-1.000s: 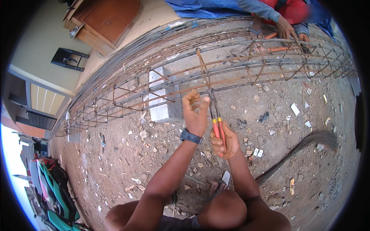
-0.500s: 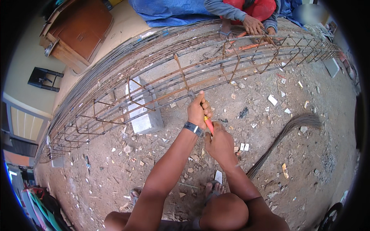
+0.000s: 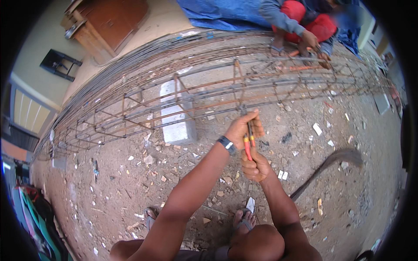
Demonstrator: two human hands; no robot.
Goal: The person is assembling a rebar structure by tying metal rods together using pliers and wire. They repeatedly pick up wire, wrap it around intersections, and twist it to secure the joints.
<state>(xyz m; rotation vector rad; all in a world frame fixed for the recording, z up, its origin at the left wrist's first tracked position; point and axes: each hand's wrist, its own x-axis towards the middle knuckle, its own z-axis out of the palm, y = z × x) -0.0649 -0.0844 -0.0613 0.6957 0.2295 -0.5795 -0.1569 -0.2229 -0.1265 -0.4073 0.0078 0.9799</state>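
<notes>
A pair of pincers (image 3: 247,152) with red and yellow handles stands nearly upright between my hands. Its dark jaws (image 3: 243,108) meet the lower bar of a long rusty rebar cage (image 3: 209,95), at a crossing with a stirrup. My left hand (image 3: 244,129) closes loosely round the upper part of the tool, thumb beside the jaws. Lower down, my right hand (image 3: 257,167) wraps its fingers round the handle ends. Whether a tie wire is in the jaws is too small to tell.
A concrete block (image 3: 180,130) stands under the cage. A bundle of thin wire (image 3: 326,167) lies right on the rubble-strewn dirt. Long loose bars (image 3: 143,58) lie behind. A co-worker's hands (image 3: 315,45) work at the cage's far right. A blue tarp (image 3: 222,15) hangs behind.
My right hand has turned and now shows its curled fingers; both pincer handles have come into sight. The co-worker's hands have shifted. The whole view has swung slightly.
</notes>
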